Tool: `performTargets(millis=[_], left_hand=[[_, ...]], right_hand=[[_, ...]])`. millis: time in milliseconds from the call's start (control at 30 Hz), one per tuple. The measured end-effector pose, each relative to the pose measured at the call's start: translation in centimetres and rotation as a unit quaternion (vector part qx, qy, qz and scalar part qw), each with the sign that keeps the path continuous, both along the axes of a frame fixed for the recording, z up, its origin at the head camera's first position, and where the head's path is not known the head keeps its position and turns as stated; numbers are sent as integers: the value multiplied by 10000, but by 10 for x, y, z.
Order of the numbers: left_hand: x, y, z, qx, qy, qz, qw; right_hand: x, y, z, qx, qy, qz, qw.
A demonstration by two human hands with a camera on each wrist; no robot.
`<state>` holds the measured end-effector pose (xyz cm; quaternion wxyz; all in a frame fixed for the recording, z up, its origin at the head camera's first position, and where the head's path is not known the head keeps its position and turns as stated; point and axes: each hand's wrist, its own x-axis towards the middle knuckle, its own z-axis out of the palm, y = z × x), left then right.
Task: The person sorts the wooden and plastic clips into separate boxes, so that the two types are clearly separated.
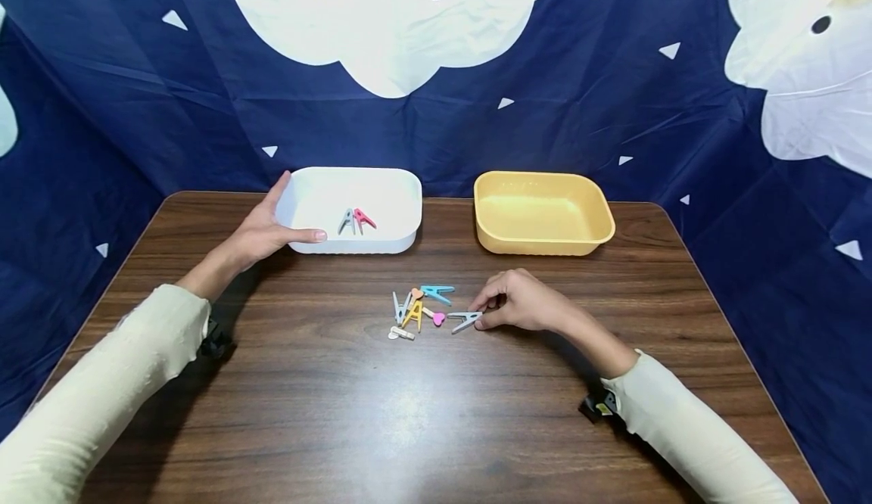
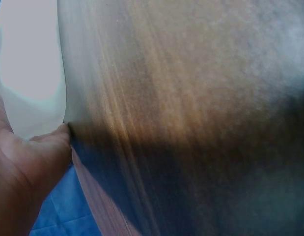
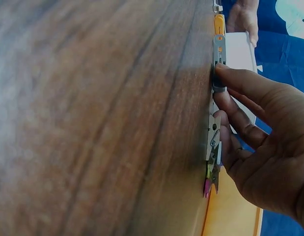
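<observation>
At the left end of a white basin (image 1: 315,243), my left hand (image 1: 262,228) spreads its fingers. The thumb lies along the front wall and the forefinger reaches the rear left corner. A grey and a red clothespin (image 1: 364,218) lie inside the basin. Thumb and forefinger of my right hand (image 1: 521,301) pinch a grey clothespin (image 1: 466,320) low over the table. The right wrist view shows wooden clothespins (image 3: 213,140) with a metal spring and a pink end right at the lower curled fingers; the head view hides them.
Left of the right hand lies a loose group of clothespins: yellow (image 1: 412,315), blue (image 1: 437,293), pale grey (image 1: 400,309) and several small wooden ones with heart ends (image 1: 439,319). A yellow basin (image 1: 545,247) stands at the back right. Blue cloth (image 1: 436,133) hangs behind the table.
</observation>
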<state>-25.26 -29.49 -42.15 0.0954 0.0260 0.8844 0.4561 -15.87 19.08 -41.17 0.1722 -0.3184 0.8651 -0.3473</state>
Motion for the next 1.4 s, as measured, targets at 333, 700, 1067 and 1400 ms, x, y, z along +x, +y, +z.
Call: performTargets(millis=[333,700,1067,1400], left_hand=[[0,0,0,-39,-6,-22,10000],[0,1,1,73,-52,-18,10000],[1,2,3,77,-77,6,9999],[0,1,2,49,-89,4,9999]], right_hand=[[-3,-2,2,-138,-17,-136,9998],[-10,-2,6,-332,-510,-267,9978],[-16,-10,18,-275,2,-358,9990],[-22,-19,29,-317,18,-631,9975]])
